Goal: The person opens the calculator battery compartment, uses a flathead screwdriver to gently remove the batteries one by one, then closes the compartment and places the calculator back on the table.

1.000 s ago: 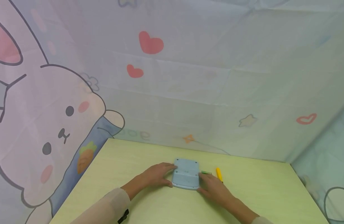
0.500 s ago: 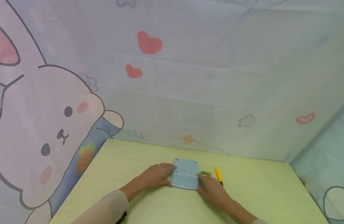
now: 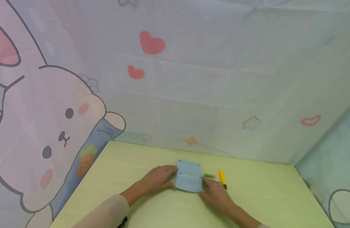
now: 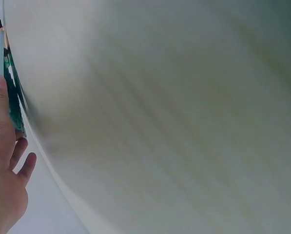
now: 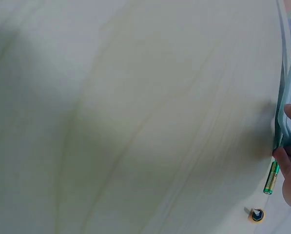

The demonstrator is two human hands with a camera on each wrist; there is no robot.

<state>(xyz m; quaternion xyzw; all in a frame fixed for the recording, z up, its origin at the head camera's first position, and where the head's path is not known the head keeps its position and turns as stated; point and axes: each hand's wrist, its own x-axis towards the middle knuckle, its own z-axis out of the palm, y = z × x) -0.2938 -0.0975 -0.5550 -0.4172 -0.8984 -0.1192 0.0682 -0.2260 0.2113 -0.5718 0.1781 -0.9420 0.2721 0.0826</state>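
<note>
Between my two hands a pale blue plastic case (image 3: 189,175), with dark screw holes near its corners and a step across it, shows its back, like a desk calculator turned face down. My left hand (image 3: 159,178) grips its left edge. On the right edge, my right hand (image 3: 216,191) holds near the front corner, its fingers (image 5: 283,160) at the rim in the right wrist view. Dark green shows along the case's side in the left wrist view; what it is I cannot tell. The case's face is hidden.
A green battery (image 3: 209,175) lies just beyond my right hand. To its right lies a short yellow tool (image 3: 222,179) with a black end. All rest on a pale yellow table (image 3: 266,190); a printed curtain (image 3: 192,95) hangs behind it.
Both hands keep their hold and the case has shifted only slightly, a little away from me. More of the battery shows beside my right hand than a second ago.
</note>
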